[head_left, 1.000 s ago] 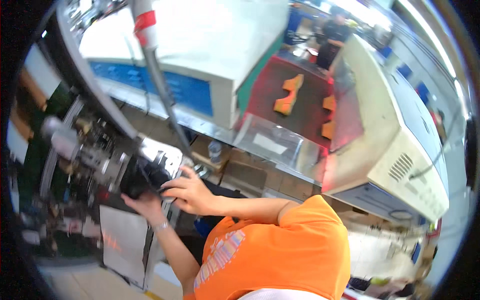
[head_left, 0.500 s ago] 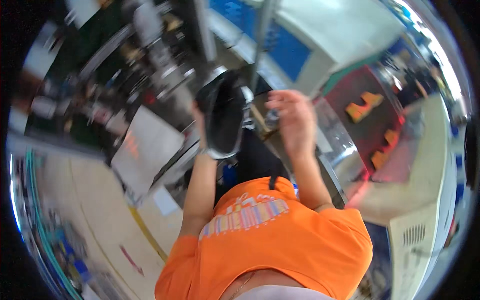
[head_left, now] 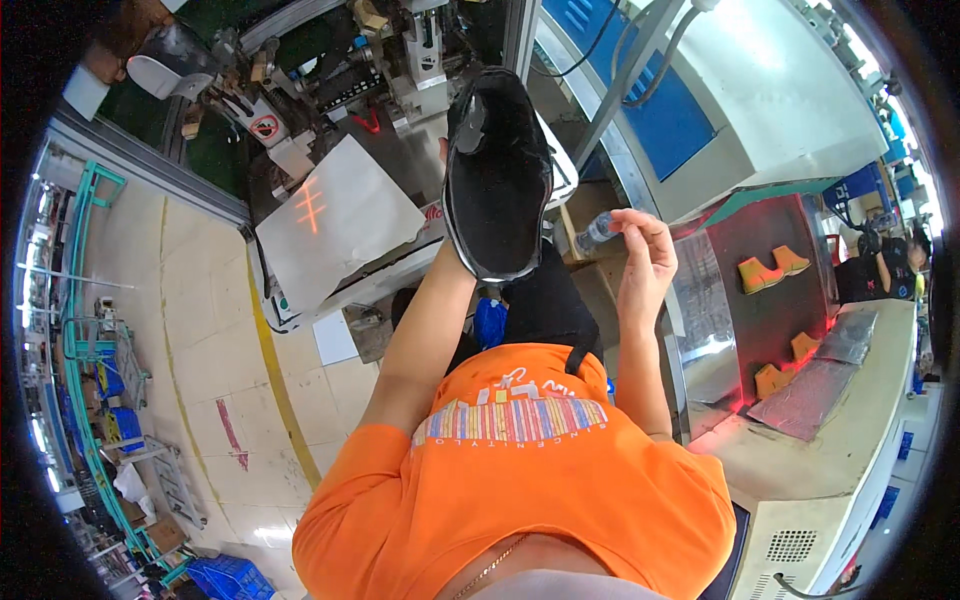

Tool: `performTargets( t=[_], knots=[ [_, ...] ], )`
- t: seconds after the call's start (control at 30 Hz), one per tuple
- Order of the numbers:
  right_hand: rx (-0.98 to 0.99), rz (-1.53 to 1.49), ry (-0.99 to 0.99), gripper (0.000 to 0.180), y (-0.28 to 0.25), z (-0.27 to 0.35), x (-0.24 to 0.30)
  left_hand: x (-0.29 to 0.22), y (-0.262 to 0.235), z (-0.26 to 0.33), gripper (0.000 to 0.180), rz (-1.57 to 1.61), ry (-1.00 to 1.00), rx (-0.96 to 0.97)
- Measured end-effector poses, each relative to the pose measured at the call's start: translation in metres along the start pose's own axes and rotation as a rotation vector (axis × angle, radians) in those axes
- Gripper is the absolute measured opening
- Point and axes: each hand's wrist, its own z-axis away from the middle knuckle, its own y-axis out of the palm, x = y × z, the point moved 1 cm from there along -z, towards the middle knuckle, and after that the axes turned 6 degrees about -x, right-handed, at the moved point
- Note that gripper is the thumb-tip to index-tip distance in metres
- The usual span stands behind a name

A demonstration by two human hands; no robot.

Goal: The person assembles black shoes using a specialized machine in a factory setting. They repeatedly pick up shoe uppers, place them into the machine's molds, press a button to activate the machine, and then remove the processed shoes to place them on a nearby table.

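My left hand holds up a black shoe, its long dark flat face turned up with a thin glossy rim around it. Most of that hand is hidden behind the shoe; only a bit of finger shows at its left edge. To the right of the shoe, my right hand is raised, with thumb and fingers pinched on a small clear bottle. A gap separates the bottle from the shoe.
A white sheet with orange light lines lies on a machine table at left. Clamps and metal fixtures stand behind. On the right, a conveyor belt under red light carries several tan shoe-shaped pieces. A metal post rises nearby.
The view has swung and become sharper. My left hand has kept hold of the shoe, and my right hand has stayed raised with the small bottle, now a little farther from the shoe.
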Motion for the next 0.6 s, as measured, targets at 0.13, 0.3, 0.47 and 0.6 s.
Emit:
performTargets(
  t=[0.13,0.3,0.47,0.6],
  knots=[
    [0.009,0.348,-0.418,0.017,0.007,0.013,0.005,-0.003,-0.005,-0.004,0.079,-0.085,0.036,0.016],
    [0.393,0.665,-0.688,0.057,0.037,0.058,0.0,-0.004,-0.011,-0.009,0.08,-0.088,0.059,-0.013],
    [0.56,0.655,-0.681,0.036,0.056,0.08,-0.014,-0.005,-0.01,0.003,0.081,0.001,0.034,-0.028],
    [0.485,0.359,-0.604,0.037,0.048,0.07,-0.008,-0.008,-0.012,0.006,0.082,0.082,0.053,-0.015]
  ],
)
